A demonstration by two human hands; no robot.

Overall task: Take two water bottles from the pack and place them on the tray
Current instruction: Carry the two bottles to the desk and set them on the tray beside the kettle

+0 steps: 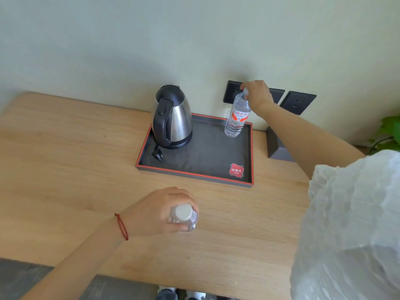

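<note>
A dark tray [201, 156] with a red rim lies on the wooden desk against the wall. A clear water bottle [237, 118] with a red and white label stands upright in the tray's far right corner. My right hand [258, 95] grips it by the cap and neck. My left hand [160, 211] holds a second water bottle [184, 217] upright above the desk in front of the tray, seen from above with its white cap towards me. The pack is not in view.
A steel kettle [172, 116] with a black handle stands in the tray's far left corner, its plug [157, 154] lying beside it. Dark wall sockets [297, 102] sit behind the tray. A dark box [276, 146] stands right of the tray, with a green plant [388, 133] beyond.
</note>
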